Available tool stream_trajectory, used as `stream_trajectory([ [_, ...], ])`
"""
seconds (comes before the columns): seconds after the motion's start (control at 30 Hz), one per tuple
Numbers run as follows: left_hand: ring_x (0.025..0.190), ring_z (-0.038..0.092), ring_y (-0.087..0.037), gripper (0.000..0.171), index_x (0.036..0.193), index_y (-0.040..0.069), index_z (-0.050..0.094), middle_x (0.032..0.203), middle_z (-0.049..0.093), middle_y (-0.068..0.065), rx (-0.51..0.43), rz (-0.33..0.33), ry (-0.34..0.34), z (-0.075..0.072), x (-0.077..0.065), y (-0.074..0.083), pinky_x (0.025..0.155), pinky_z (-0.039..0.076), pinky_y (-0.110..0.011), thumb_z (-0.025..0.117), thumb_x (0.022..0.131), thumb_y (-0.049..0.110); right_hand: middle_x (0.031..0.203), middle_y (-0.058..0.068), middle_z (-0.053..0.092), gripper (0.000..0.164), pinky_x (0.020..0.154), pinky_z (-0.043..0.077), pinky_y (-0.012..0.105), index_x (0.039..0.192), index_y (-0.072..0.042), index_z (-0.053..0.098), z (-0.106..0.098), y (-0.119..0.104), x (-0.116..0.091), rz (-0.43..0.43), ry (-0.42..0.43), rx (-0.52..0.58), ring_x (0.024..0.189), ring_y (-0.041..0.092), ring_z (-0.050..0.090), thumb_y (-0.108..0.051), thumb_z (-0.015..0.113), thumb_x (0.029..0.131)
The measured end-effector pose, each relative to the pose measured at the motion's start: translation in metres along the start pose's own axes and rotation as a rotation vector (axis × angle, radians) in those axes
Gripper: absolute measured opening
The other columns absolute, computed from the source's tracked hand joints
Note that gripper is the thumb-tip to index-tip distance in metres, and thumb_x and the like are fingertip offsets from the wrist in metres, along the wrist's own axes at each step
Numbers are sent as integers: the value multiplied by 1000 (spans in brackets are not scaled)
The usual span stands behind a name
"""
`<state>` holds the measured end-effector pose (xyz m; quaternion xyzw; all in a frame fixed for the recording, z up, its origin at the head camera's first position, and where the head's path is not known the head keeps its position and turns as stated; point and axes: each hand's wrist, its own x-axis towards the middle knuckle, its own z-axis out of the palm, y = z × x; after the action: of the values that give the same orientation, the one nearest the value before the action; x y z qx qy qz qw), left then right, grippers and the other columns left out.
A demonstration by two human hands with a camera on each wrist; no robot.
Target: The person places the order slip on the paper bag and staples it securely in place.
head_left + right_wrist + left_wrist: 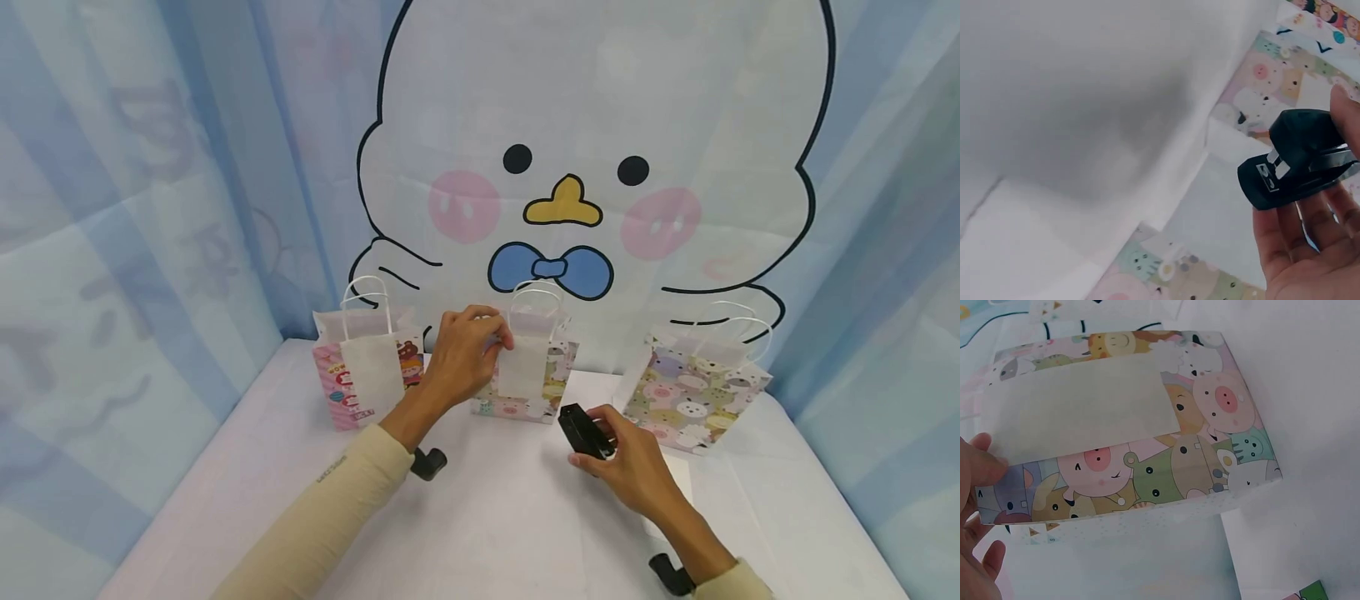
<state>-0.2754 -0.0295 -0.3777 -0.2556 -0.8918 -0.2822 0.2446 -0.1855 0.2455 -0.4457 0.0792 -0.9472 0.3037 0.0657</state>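
My left hand [465, 350] pinches a blank white paper slip [522, 371] against the top edge of the middle gift bag [561, 367], which carries cartoon animals and white handles. In the left wrist view, the thumb [984, 457] lies on a corner of the slip [1079, 406], with fingers behind the bag's edge. A black stapler [583, 432] is gripped by my right hand [637, 467], off to the right of that bag and above the table. Seen from the right wrist, the stapler's [1300, 162] front end points away from the palm, its jaws apart.
On the left stands a pink gift bag [412, 358] with a white slip [373, 367] on its front. Another animal-print bag [693, 400] stands at the right. White paper [678, 477] lies on the table partly behind my right hand. A cartoon curtain [570, 100] hangs behind.
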Motion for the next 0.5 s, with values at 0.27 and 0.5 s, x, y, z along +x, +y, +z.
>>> stream_trajectory([
  [0.27, 138, 60, -24, 10, 93, 16, 73, 114, 81, -1, 2, 7, 7, 1, 0, -1, 110, 44, -50, 72, 101, 10, 115, 4, 75, 66, 96, 59, 49, 133, -15, 60, -1, -25, 9, -45, 21, 106, 103, 21, 70, -29, 95, 79],
  [0.5, 138, 60, -23, 11, 93, 18, 74, 118, 80, 1, 5, 5, 10, 0, -1, -1, 111, 43, -49, 71, 102, 12, 115, 5, 73, 69, 98, 61, 47, 131, -14, 54, -2, -42, 17, -112, 73, 154, 107, 23, 72, -24, 97, 77],
])
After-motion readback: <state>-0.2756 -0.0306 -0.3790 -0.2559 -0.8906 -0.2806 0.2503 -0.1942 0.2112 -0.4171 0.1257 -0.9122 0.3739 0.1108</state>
